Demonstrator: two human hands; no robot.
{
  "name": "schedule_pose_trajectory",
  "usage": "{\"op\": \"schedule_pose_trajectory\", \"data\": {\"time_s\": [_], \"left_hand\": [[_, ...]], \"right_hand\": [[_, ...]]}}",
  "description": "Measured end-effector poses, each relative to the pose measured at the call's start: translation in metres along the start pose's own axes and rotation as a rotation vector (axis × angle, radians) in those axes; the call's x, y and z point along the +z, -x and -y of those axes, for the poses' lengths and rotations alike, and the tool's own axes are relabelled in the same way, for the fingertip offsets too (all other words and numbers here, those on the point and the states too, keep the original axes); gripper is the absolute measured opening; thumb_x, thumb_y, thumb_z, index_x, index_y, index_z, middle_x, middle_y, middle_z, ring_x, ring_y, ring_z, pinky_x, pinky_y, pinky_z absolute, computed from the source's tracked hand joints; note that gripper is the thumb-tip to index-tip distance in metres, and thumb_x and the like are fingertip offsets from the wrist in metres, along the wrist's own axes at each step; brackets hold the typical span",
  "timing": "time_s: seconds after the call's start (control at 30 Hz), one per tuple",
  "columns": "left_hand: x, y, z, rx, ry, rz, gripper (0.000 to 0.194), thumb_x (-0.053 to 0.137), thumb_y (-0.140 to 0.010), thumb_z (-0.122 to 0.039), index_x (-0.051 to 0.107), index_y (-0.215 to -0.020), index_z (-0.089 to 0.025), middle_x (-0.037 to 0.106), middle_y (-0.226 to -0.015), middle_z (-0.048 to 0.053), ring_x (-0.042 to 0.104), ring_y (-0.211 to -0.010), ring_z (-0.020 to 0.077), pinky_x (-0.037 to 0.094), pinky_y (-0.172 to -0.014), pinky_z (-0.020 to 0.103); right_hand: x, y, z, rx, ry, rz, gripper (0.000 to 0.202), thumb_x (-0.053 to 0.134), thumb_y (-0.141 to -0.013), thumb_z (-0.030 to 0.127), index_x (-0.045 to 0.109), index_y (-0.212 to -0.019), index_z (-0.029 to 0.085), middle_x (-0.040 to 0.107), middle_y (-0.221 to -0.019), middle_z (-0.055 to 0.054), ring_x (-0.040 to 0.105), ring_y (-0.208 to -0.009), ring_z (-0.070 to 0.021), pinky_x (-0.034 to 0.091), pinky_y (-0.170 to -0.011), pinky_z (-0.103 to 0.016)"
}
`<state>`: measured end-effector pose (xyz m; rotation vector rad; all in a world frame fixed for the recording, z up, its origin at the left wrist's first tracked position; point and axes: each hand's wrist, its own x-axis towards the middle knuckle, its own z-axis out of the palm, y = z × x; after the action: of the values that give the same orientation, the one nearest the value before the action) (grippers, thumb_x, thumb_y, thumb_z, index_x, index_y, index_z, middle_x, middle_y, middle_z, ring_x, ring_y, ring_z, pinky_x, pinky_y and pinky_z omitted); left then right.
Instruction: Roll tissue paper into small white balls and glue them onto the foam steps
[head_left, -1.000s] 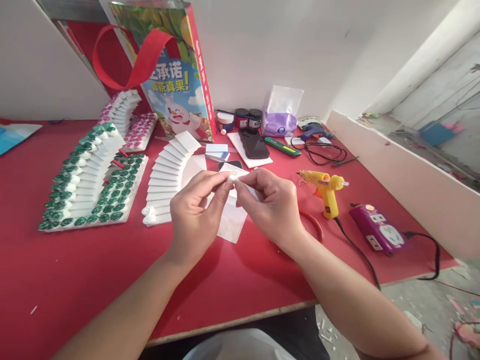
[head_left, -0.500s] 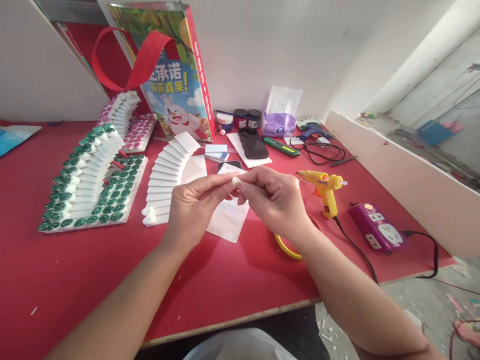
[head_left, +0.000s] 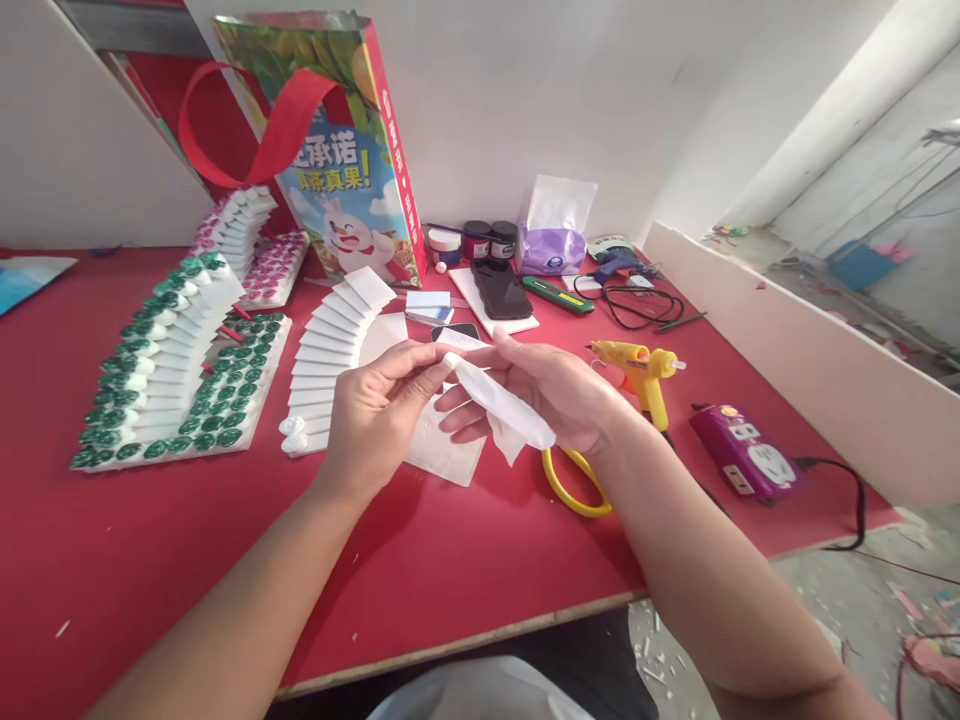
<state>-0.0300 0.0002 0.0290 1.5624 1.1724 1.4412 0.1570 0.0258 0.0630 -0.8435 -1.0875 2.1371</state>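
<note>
Over the middle of the table, my left hand (head_left: 375, 405) is closed, thumb and forefinger pinching one end of a white tissue strip (head_left: 499, 400). The pinched end is bunched small, while the loose twisted tail slants down to the right. My right hand (head_left: 566, 385) is open, palm up and fingers stretched out, with the tail lying across it. Flat white tissue (head_left: 446, 455) rests on the table below both hands. Left of them, white rectangular pieces (head_left: 330, 355) overlap in a curved fan, with white tissue rosettes (head_left: 294, 436) at its near end.
Green-rosette fan work (head_left: 150, 375) stands left, near a paper bag (head_left: 349, 170). At right are a yellow glue gun (head_left: 637, 370), scissors with yellow handles (head_left: 577, 500) and a purple power strip (head_left: 750, 450). Behind lie a phone (head_left: 501, 290), green cutter (head_left: 557, 294) and tissue pack (head_left: 551, 250).
My right hand has let go of its pinch and opened, palm up. The white tissue, bunched between both hands before, now trails out as a long tail. My left hand keeps its pinch.
</note>
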Motion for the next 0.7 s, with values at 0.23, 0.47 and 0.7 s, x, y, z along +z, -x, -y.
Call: {"op": "schedule_pose_trajectory", "data": {"time_s": [0.23, 0.47, 0.7], "left_hand": [[0.003, -0.001, 0.008, -0.098, 0.073, -0.060, 0.024, 0.079, -0.086, -0.036, 0.081, -0.105, -0.022, 0.078, -0.095, 0.004, 0.071, -0.084, 0.0182, 0.060, -0.080, 0.031], [0.009, 0.005, 0.003, -0.017, -0.006, -0.098, 0.020, 0.075, -0.089, -0.033, 0.081, -0.105, -0.023, 0.077, -0.092, 0.003, 0.068, -0.079, 0.0158, 0.057, -0.075, 0.029], [0.009, 0.010, -0.005, 0.450, -0.398, -0.195, 0.023, 0.067, -0.095, -0.019, 0.079, -0.112, -0.029, 0.076, -0.096, 0.002, 0.069, -0.083, 0.0159, 0.055, -0.078, 0.029]], "right_hand": [[0.005, -0.005, -0.020, -0.362, 0.535, -0.217, 0.033, 0.064, -0.096, 0.041, 0.064, -0.118, 0.016, 0.051, -0.068, 0.005, 0.043, -0.055, -0.0084, 0.036, -0.051, -0.023], [0.020, -0.001, -0.029, -0.603, 0.993, -0.543, 0.022, 0.059, -0.097, 0.031, 0.056, -0.078, 0.021, 0.045, -0.062, 0.004, 0.042, -0.059, -0.0111, 0.031, -0.055, -0.025], [0.031, 0.002, -0.034, -0.715, 0.875, -0.532, 0.019, 0.060, -0.097, 0.030, 0.058, -0.081, 0.020, 0.056, -0.067, 0.002, 0.049, -0.059, -0.0110, 0.039, -0.059, -0.025]]}}
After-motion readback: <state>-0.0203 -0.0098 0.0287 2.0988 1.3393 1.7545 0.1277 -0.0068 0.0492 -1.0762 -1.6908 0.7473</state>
